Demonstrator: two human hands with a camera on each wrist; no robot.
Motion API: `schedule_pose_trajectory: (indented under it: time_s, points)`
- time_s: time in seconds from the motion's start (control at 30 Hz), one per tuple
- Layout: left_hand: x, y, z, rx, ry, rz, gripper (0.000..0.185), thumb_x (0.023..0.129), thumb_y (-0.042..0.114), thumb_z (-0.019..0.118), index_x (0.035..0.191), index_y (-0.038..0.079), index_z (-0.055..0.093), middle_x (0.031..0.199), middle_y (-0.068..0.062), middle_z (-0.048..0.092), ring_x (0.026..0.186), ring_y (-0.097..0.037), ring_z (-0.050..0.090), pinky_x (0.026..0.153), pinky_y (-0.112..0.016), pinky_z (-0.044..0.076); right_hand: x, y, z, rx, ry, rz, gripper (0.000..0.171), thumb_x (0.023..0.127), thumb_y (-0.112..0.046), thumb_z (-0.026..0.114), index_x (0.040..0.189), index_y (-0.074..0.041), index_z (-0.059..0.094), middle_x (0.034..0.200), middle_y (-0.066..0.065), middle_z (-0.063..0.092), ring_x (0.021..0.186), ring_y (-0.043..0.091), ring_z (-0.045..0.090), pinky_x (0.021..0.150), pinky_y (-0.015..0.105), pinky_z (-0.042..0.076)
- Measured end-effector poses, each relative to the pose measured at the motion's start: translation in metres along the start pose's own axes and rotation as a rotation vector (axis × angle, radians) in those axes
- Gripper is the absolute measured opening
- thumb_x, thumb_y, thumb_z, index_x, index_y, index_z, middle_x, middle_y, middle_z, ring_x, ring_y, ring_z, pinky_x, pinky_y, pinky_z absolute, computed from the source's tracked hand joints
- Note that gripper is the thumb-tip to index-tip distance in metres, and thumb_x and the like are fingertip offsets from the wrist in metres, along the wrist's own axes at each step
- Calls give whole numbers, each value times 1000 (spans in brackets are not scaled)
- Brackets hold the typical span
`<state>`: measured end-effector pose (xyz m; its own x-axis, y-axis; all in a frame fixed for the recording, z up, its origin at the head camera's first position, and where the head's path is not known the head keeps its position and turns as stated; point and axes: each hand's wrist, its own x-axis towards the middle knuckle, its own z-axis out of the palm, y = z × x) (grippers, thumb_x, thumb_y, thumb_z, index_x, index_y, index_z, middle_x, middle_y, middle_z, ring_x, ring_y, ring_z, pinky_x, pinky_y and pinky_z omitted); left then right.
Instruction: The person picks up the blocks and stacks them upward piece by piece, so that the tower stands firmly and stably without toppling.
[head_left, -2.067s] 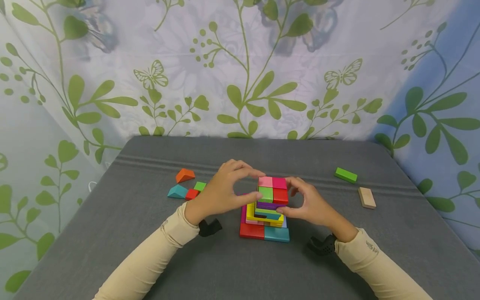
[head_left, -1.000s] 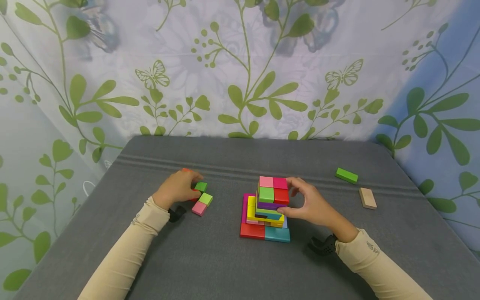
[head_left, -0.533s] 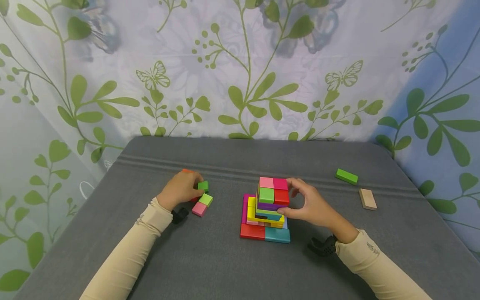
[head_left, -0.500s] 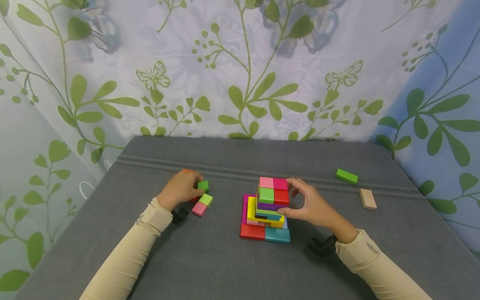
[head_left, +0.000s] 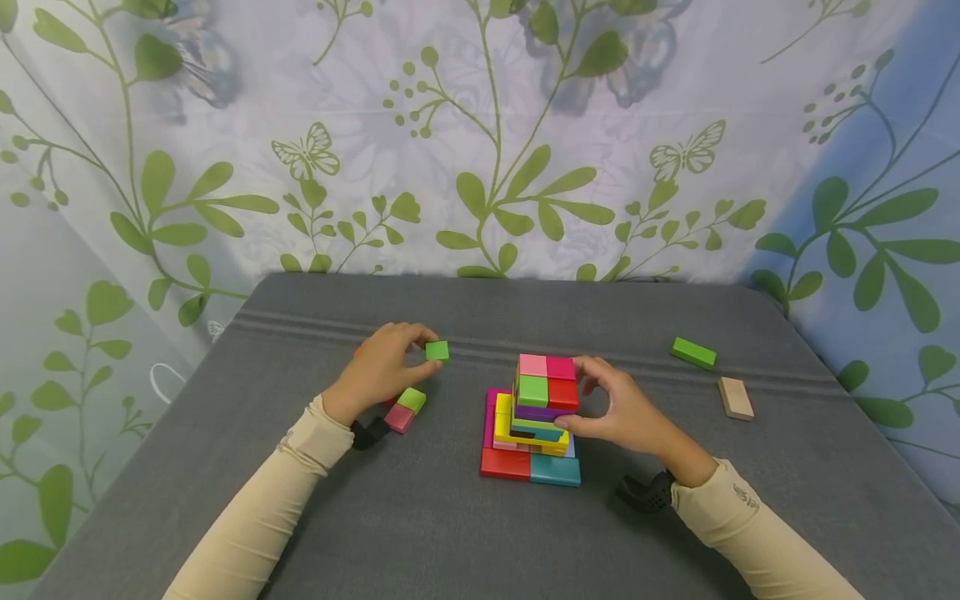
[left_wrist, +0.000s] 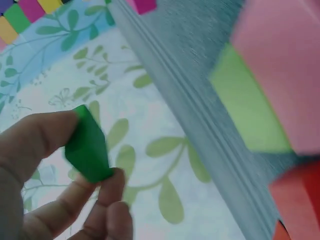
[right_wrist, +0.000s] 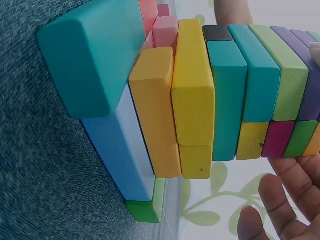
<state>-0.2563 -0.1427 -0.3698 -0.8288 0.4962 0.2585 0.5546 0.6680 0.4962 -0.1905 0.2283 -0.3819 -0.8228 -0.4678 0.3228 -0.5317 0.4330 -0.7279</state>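
A stepped tower of coloured blocks (head_left: 534,412) stands mid-table on a red and teal base, with pink, magenta, green and red blocks on top. My right hand (head_left: 592,398) curls round its right side, thumb low on the stack and fingers near the top. In the right wrist view the tower (right_wrist: 210,100) fills the frame, with fingertips (right_wrist: 280,205) below it. My left hand (head_left: 411,343) pinches a small green cube (head_left: 437,351) between thumb and fingers, raised left of the tower. The left wrist view shows that cube (left_wrist: 87,145) in the pinch.
A lime block and a pink block (head_left: 405,408) lie joined beside my left wrist, with a red one partly hidden under the hand. A green bar (head_left: 692,352) and a plain wooden block (head_left: 733,397) lie far right on the grey table (head_left: 450,533). Leaf-print curtains surround it.
My left hand left the tower, went to the loose blocks at the left, took the green cube and lifted it rightward. A lime and a pink block now lie there. The right hand stayed put.
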Motion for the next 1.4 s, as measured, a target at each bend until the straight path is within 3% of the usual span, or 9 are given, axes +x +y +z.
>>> schedule_pose_trajectory:
  time_s: [0.33,0.57,1.0,1.4]
  points:
    - [11,26,4,-206,123,87,33,93,17,86,122,5,75,110,-8,74,101,-36,65,91,-55,54,0,1,0,5,-2,2,62,82,-13,90,134,4,62,118,8,67,101,18,56,86,39,53]
    - [18,47,5,-270,156,142,32,92,17,87,119,6,76,105,-6,73,95,-27,62,84,-44,52,0,0,0,10,-3,3,62,82,-13,90,134,4,62,118,8,67,101,18,56,85,40,53]
    - [33,80,19,-352,86,212,33,93,20,86,122,8,76,110,-2,72,100,-19,59,88,-40,52,0,1,0,20,-6,5,62,83,-10,90,136,4,62,118,8,67,101,18,56,86,44,54]
    - [37,93,30,-363,8,195,35,94,24,85,124,8,74,112,-4,72,104,-19,60,92,-38,51,0,1,0,34,-4,-22,59,83,-6,89,135,3,62,118,7,68,101,16,56,86,43,53]
